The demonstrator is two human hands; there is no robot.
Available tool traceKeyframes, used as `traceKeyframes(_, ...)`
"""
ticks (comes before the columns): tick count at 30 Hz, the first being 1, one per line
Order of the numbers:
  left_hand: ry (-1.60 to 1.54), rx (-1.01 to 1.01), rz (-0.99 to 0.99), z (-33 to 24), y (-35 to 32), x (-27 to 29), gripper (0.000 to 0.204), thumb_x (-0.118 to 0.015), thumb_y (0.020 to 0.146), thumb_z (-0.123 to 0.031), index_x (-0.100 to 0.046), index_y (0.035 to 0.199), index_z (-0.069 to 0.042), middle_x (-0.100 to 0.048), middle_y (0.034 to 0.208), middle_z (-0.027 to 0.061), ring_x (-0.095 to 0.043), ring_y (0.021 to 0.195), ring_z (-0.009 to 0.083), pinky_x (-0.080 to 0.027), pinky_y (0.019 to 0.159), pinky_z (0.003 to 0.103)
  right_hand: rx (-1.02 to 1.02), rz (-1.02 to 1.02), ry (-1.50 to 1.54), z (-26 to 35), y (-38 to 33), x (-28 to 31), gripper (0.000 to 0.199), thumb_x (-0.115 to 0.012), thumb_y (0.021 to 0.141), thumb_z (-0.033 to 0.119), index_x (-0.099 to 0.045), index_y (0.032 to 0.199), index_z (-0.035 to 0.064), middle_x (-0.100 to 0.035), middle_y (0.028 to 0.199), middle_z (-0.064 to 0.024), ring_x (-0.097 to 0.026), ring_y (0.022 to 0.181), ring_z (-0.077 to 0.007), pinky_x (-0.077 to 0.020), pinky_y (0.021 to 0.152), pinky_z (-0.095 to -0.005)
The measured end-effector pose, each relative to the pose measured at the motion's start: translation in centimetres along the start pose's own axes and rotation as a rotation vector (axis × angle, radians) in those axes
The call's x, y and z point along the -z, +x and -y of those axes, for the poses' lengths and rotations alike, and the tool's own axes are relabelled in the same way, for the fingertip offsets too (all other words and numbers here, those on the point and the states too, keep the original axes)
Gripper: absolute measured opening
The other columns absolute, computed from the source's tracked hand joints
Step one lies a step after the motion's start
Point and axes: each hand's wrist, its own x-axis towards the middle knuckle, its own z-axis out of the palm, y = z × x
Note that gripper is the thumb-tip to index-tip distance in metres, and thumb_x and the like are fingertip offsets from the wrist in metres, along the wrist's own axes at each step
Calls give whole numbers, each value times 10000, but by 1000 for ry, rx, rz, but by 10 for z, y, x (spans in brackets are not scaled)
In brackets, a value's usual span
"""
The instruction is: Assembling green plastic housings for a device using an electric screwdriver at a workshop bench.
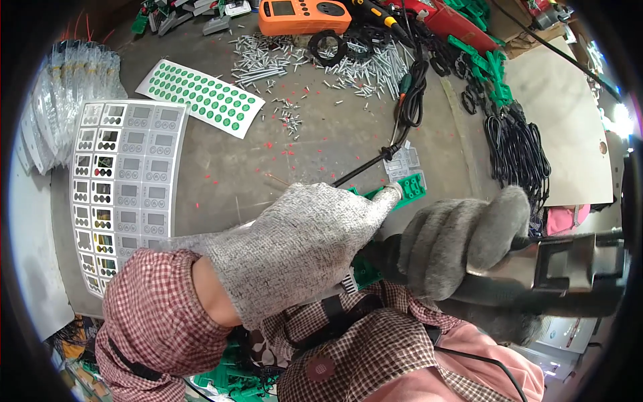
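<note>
Cluttered grey workbench, seen from where I stand: loose silver screws lie heaped toward the back, near an orange device. Two label sheets lie on the left, a white one with green ovals and a larger grey-and-white one. Bundled black cords lie to the right.

The person's left hand, in a pale knit glove, reaches across the middle, thumb tip against a green plastic part at centre right. Its other fingers are hidden, so I cannot tell how firmly it grips. The right hand, in a fuzzy dark-grey glove, is wrapped around a dark tool with a shiny metal section, blurred by closeness. The hands are close together.

A black cable runs up from behind the left glove; if snagged, it could drag the part askew. Thick gloves might dull the feel, letting the part slip. A careless sweep of the left sleeve could crease the larger sheet.
</note>
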Motion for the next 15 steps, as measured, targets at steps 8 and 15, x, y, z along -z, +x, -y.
traceKeyframes(8, -3, -11, -1, 0, 5, -1, 822, -759, 778, -170, -423, 1513, -18, -678, 917, 197, -691, 841, 389, -563, 699, 463, 27, 2, 24, -2, -1, -3, 395, -763, 896, 347, -606, 1025, 8, -697, 769, -172, -692, 585, -316, -576, 585, -467)
traceKeyframes(15, 73, -46, -15, 5, 9, -6, 776, -714, 821, -147, -411, 1527, -40, -684, 889, 180, -692, 797, 384, -557, 659, 475, 61, -24, 38, -5, -8, -1, 379, -805, 857, 288, -640, 992, -26, -690, 762, -207, -695, 614, -343, -580, 595, -477)
